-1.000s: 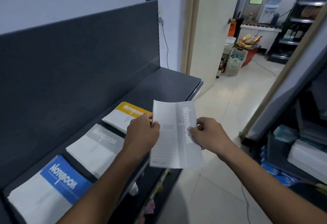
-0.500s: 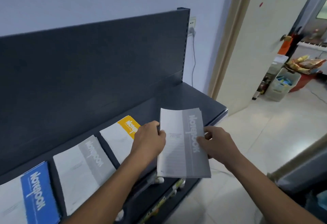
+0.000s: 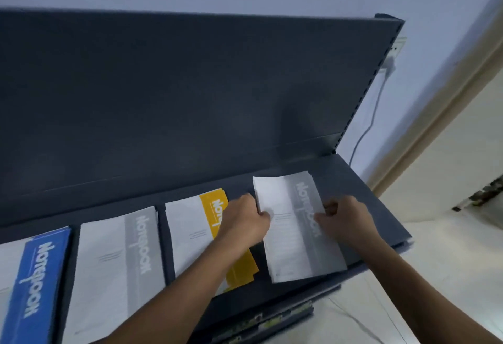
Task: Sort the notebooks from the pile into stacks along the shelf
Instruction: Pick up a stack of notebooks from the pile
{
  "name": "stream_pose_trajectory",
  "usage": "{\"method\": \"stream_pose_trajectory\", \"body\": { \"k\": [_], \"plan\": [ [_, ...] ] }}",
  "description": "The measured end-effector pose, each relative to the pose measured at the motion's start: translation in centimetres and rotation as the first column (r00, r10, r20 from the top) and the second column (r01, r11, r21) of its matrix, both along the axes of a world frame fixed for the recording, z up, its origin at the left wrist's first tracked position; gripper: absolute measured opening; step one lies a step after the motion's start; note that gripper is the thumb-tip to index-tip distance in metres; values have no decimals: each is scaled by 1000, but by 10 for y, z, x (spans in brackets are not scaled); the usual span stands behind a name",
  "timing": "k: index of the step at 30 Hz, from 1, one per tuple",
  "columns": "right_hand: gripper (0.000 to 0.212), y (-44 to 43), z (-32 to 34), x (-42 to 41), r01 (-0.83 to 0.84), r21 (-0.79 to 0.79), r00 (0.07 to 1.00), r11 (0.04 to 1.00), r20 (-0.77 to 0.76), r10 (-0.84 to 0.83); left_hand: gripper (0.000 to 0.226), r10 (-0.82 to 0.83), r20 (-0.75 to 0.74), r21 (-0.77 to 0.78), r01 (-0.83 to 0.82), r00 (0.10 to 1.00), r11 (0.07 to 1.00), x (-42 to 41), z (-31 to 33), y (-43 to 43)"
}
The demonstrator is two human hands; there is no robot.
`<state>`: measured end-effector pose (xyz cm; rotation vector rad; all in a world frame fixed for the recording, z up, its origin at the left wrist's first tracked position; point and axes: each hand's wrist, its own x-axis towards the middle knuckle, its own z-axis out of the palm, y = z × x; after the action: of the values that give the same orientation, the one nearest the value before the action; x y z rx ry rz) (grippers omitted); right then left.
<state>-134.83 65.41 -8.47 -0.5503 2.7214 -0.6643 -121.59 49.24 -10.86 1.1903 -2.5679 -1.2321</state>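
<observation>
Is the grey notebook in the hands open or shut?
Shut. The grey-and-white paper notebook shows its front cover and title; no pages spread. Left hand and right hand hold its sides.

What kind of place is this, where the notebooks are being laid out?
Probably a small shop or stockroom. The dark metal shelf has a back panel and slotted upright like store racking, and same-brand notebook stacks lie in a row along it.

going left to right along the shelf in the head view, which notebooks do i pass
blue notebook → grey notebook → yellow notebook → second grey notebook, gripped at its side edges by the left hand and the right hand
</observation>
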Motion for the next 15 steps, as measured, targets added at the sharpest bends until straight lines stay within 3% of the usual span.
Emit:
{"method": "stream_pose_trajectory", "body": {
  "k": [3,8,15],
  "plan": [
    [15,-15,-7,-21,-46,29,999,999,21,45,17,59,40,-20,-58,997,998,-12,-11,-6],
    [26,-36,-23,-47,-178,103,984,979,31,176,20,161,92,-80,-154,983,985,-24,-24,-7],
    [24,-53,-43,-78,-307,160,938,938,219,270,14,274,136,-160,-252,952,955,-32,-34,-1]
  ]
}}
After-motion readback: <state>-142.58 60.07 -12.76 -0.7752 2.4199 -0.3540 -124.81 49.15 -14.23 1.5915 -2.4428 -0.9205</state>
